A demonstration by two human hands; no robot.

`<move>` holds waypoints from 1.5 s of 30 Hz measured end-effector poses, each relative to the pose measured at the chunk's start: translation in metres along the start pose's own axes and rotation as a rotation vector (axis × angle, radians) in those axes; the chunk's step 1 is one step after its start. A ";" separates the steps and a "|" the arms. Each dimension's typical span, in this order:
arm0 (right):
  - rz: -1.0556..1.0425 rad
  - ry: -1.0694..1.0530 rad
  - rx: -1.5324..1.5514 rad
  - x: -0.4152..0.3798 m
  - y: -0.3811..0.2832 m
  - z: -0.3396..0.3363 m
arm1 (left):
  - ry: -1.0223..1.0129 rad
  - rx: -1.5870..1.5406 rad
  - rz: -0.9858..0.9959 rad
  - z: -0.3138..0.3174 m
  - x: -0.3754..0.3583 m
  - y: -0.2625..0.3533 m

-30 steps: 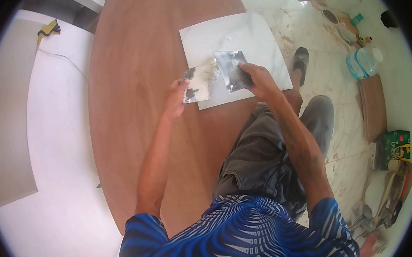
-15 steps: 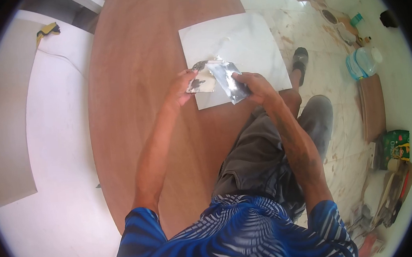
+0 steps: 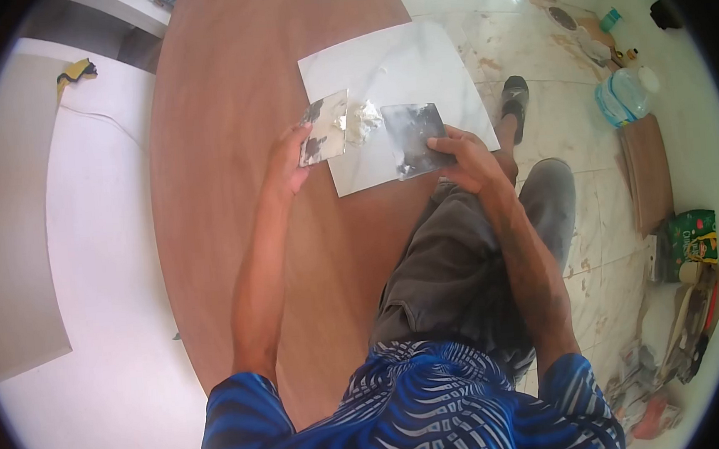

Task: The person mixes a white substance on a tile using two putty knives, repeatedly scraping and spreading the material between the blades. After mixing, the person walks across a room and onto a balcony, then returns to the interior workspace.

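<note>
My left hand (image 3: pixel 291 158) is closed on the lower left edge of a cream flat spreader (image 3: pixel 327 125) with dark smears and a bit of white paste on its right side. In my right hand (image 3: pixel 465 156) is a dark, flat rectangular spreader (image 3: pixel 414 135), streaked with white, the thumb lying on its face. Between the two spreaders a lump of white putty (image 3: pixel 363 122) sits on a white marble-look tile (image 3: pixel 415 58). Both spreaders overlap the tile's near half in this view.
Under the tile is a brown wooden board (image 3: pixel 231 175). A white surface (image 3: pixel 121 266) lies to the left, with a yellow and black item (image 3: pixel 76 72) on it. On the floor at right are a large clear water bottle (image 3: pixel 627 96), boards (image 3: pixel 648 171) and a green bag (image 3: pixel 693 243).
The two spreaders have come apart: the cream one moved left and up, the dark one slightly right. The putty between them now shows as a lump on the tile.
</note>
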State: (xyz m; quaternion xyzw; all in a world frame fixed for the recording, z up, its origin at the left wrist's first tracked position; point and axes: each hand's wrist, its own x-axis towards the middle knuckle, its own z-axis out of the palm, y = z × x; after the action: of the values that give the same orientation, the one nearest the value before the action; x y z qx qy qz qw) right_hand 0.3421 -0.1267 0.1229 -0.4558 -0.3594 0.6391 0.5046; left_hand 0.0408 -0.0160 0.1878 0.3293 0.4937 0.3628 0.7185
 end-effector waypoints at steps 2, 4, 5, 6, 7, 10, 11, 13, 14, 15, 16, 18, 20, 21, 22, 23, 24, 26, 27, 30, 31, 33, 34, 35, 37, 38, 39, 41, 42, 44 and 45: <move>0.029 0.060 0.157 -0.010 -0.025 0.021 | 0.035 0.004 0.001 0.007 -0.008 0.005; 0.013 0.160 0.130 -0.020 -0.046 0.045 | 0.056 -0.033 -0.007 0.007 -0.009 0.002; -0.065 0.202 -0.042 -0.022 -0.051 0.053 | 0.055 -0.039 -0.010 0.005 -0.007 -0.003; -0.144 0.241 -0.215 -0.022 -0.056 0.061 | 0.055 -0.045 -0.010 0.004 -0.007 -0.006; -0.262 0.265 -0.362 -0.022 -0.059 0.069 | 0.056 -0.050 -0.012 0.001 -0.007 -0.007; -0.548 0.283 -0.687 -0.024 -0.075 0.098 | 0.028 -0.065 -0.094 0.004 -0.015 -0.006; -0.638 0.276 -0.733 -0.023 -0.081 0.109 | 0.042 -0.079 -0.107 0.007 -0.018 -0.006; -0.817 0.262 -0.826 -0.020 -0.088 0.129 | 0.067 -0.107 -0.134 0.024 -0.032 0.004; -0.853 0.233 -0.885 -0.018 -0.090 0.137 | 0.072 -0.109 -0.126 0.032 -0.040 0.012; -0.896 0.221 -0.936 -0.015 -0.088 0.139 | 0.073 -0.113 -0.116 0.041 -0.049 0.019; -0.937 0.211 -0.984 -0.010 -0.085 0.141 | 0.077 -0.116 -0.107 0.044 -0.053 0.023; -0.991 0.178 -1.056 -0.010 -0.081 0.137 | 0.006 -0.121 -0.020 0.044 -0.051 0.019; -1.017 0.134 -1.100 -0.017 -0.076 0.121 | -0.017 -0.113 0.015 0.050 -0.049 0.014; -0.999 0.103 -1.098 -0.021 -0.073 0.111 | -0.005 -0.103 0.002 0.052 -0.050 0.017; -0.982 0.072 -1.098 -0.025 -0.070 0.100 | 0.005 -0.094 -0.010 0.051 -0.050 0.020; -0.961 0.045 -1.097 -0.030 -0.066 0.091 | -0.069 -0.202 -0.066 0.033 -0.039 0.017; -0.958 0.003 -1.144 -0.032 -0.059 0.079 | -0.144 -0.311 -0.119 0.005 -0.020 0.011; -0.953 -0.090 -1.243 -0.034 -0.046 0.059 | -0.019 -0.254 -0.067 0.008 -0.022 0.025; -0.916 -0.035 -1.183 -0.037 -0.046 0.057 | -0.004 -0.204 -0.020 0.015 -0.029 0.035; -0.701 0.150 -0.921 -0.042 -0.051 0.063 | 0.045 -0.079 0.074 0.017 -0.035 0.046; -0.558 0.235 -0.780 -0.043 -0.054 0.065 | 0.051 -0.050 0.068 0.013 -0.035 0.043; -0.361 0.326 -0.423 -0.043 -0.062 0.069 | 0.066 -0.023 0.048 0.018 -0.038 0.042; -0.305 0.329 -0.211 -0.042 -0.070 0.072 | 0.078 -0.030 0.035 0.026 -0.045 0.042; -0.250 0.329 -0.002 -0.042 -0.077 0.074 | 0.089 -0.040 0.022 0.032 -0.049 0.041; -0.145 0.269 0.342 -0.043 -0.087 0.079 | 0.072 -0.057 0.033 0.033 -0.050 0.037; -0.118 0.238 0.522 -0.044 -0.090 0.082 | 0.064 -0.066 0.040 0.034 -0.049 0.034; -0.093 0.204 0.702 -0.044 -0.092 0.082 | 0.053 -0.074 0.037 0.032 -0.048 0.030; -0.077 0.191 0.721 -0.043 -0.090 0.081 | 0.040 -0.091 0.033 0.027 -0.043 0.023; -0.067 0.184 0.732 -0.042 -0.089 0.081 | 0.035 -0.092 0.036 0.027 -0.043 0.022; -0.065 0.179 0.746 -0.044 -0.091 0.085 | 0.031 -0.093 0.036 0.026 -0.044 0.019; -0.065 0.176 0.753 -0.044 -0.091 0.086 | 0.037 -0.095 0.030 0.027 -0.046 0.019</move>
State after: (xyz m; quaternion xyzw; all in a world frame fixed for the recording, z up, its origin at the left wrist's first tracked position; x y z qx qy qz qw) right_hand 0.2931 -0.1483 0.2445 -0.2802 -0.0693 0.6684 0.6855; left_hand 0.0512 -0.0479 0.2332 0.2954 0.4840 0.4026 0.7186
